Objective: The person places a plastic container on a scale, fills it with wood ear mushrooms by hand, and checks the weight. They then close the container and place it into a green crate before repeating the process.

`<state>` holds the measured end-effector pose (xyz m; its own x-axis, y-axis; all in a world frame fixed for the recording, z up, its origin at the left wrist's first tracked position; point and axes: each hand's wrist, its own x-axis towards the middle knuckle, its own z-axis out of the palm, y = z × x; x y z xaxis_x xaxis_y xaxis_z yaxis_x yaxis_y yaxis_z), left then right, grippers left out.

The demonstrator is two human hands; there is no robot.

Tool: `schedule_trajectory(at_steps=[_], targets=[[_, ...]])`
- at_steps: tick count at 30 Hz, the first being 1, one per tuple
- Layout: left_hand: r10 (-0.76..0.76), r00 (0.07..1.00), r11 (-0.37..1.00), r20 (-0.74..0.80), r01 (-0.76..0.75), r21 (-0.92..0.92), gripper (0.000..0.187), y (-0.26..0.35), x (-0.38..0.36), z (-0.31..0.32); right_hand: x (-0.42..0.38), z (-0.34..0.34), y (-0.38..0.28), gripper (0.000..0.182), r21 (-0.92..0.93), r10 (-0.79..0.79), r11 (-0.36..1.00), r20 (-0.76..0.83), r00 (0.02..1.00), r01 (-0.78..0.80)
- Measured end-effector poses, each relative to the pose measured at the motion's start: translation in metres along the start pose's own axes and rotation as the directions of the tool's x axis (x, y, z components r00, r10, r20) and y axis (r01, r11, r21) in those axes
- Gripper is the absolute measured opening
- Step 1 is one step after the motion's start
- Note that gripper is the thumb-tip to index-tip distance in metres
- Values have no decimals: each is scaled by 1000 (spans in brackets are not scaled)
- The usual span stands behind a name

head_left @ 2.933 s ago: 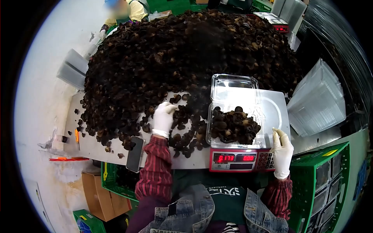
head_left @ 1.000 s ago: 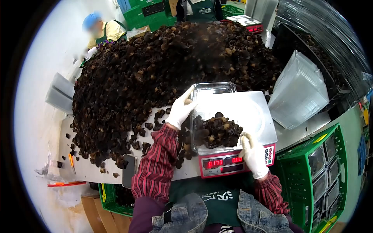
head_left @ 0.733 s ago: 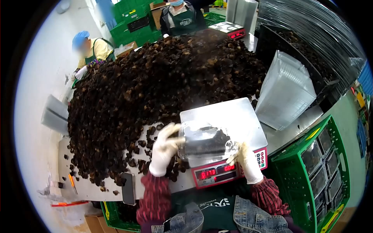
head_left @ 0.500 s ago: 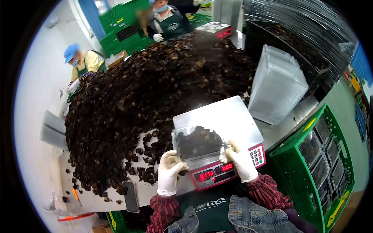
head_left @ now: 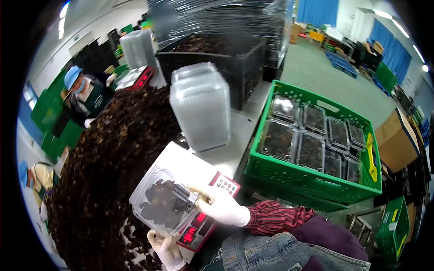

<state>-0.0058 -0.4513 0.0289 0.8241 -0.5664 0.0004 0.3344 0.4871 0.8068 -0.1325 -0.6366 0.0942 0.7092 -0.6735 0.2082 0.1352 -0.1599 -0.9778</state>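
Observation:
A clear plastic box (head_left: pixel 162 204) holding dark, crinkled pieces sits over the metal plate of a red and white digital scale (head_left: pixel 192 163). My right hand (head_left: pixel 221 206), in a pale glove, pinches the box's right side, where a ribbed edge of the plastic shows. At the near corner my left hand (head_left: pixel 166 249), gloved too, has its thumb and fingers bent about the rim. Red digits glow on the scale's display, partly covered by my right hand and the box.
A large heap of dark pieces (head_left: pixel 99 167) covers the table to the left. Stacked clear boxes (head_left: pixel 201 108) stand behind the scale. On the right is a green crate (head_left: pixel 307 178) of filled boxes. Two people work across the heap. Black bins (head_left: pixel 210 67) stand behind.
My view has swung right, bringing the green crate and floor into full sight. The box has tilted, and my right hand now reaches further over its side.

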Motion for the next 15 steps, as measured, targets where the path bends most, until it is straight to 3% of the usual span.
schedule_trajectory(at_steps=[1,3,4,7,8,9,10,11,13,14,15], targets=[[-29,999,999,-28,28,-35,47,-2,-3,9,-4,-9,-8,42,-49,-30,998,43,999,32],[-28,998,996,62,33,-84,52,-9,-1,6,-12,-20,-15,43,-32,8,999,105,994,-4],[-19,981,998,194,31,-61,56,-17,6,-11,-16,-21,-9,44,-139,-227,964,12,974,226],[-68,971,992,230,90,-87,64,-22,0,23,-23,-46,-23,41,-299,-392,889,-105,914,347],[-151,967,987,204,160,-29,69,-17,-8,48,-25,-65,-30,38,-361,-334,893,-129,934,270],[-164,905,983,392,183,-11,53,-26,-9,52,-26,-84,-37,36,-276,-298,931,-192,935,240],[-211,848,978,487,180,110,46,-25,-14,65,-33,-108,-62,33,-115,-104,990,-237,966,79],[-262,779,961,570,157,227,40,-21,-19,80,-35,-137,-78,31,-97,-25,995,-334,942,-7],[-396,790,917,467,311,251,42,-15,-26,86,-49,-219,-92,27,-167,2,982,-473,881,-92],[-414,807,900,420,293,324,41,-16,-24,78,-57,-286,-65,28,-734,-589,594,-117,800,330],[-431,825,874,366,280,398,39,-15,-22,68,-79,-329,-70,28,-212,-92,977,-443,892,-4]])
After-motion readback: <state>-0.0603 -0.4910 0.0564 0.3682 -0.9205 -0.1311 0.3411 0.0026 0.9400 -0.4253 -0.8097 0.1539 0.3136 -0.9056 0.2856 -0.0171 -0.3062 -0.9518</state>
